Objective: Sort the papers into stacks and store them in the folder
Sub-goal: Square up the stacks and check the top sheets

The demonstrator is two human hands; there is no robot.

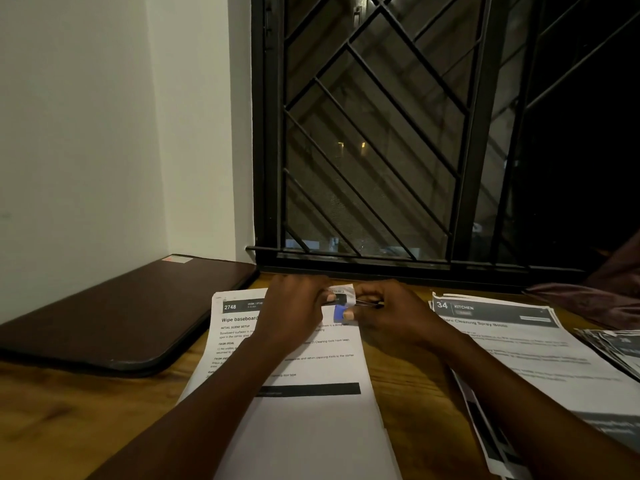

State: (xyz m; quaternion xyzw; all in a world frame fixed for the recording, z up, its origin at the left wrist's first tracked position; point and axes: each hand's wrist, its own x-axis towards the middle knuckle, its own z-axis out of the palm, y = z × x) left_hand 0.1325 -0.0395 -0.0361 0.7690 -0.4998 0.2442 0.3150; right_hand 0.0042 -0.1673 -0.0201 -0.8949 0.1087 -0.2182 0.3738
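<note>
Wooden desk [69,410] by barred window [381,133] | step: clipping middle paper stack [304,427] | left hand [294,313] pinches its top corner, right hand [391,317] squeezes blue clip [340,311] | next, likely: seat clip squarely, then dark folder [121,323] lying shut at left

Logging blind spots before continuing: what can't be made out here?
Head view:
blue clip: mostly hidden by fingers of left hand and right hand.
2748 stack: text partly covered by left forearm.
far-right pile: cut by right edge.
34 Kitchen stack: body text blurred.
</note>
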